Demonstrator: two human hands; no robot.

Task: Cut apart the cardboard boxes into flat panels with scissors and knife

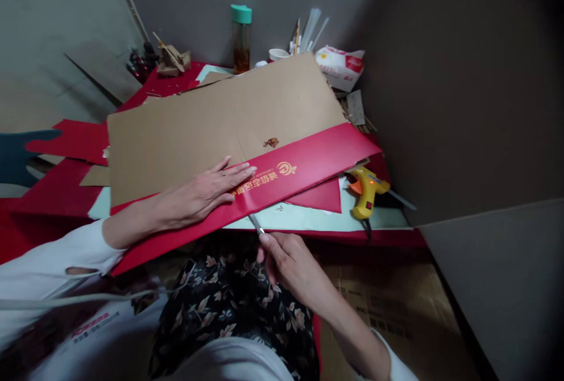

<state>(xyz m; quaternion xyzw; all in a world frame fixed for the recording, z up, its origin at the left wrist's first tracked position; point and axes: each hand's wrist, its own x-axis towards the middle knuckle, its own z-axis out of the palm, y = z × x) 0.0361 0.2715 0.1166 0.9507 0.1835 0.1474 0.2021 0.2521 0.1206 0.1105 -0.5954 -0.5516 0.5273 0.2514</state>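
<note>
A large brown cardboard panel [202, 116] lies tilted across the table. Along its near side runs a red sheet [326, 151] with gold lettering and a round gold logo. My left hand [207, 190] rests flat on the red sheet and the cardboard, fingers stretched out. Just below the sheet's near edge, my right hand [284, 257] is closed around a knife [256, 224]. Its narrow grey blade points up to the red edge, and its tip meets or passes under it; I cannot tell which. The handle is hidden in the fingers.
A yellow glue gun [368, 190] lies at the right on a pale green mat [317, 221]. Behind the panel stand a bottle with a teal lid [241, 40], a white cup [279, 53] with glue sticks nearby, and a tissue pack [340, 66]. Walls close in behind and right.
</note>
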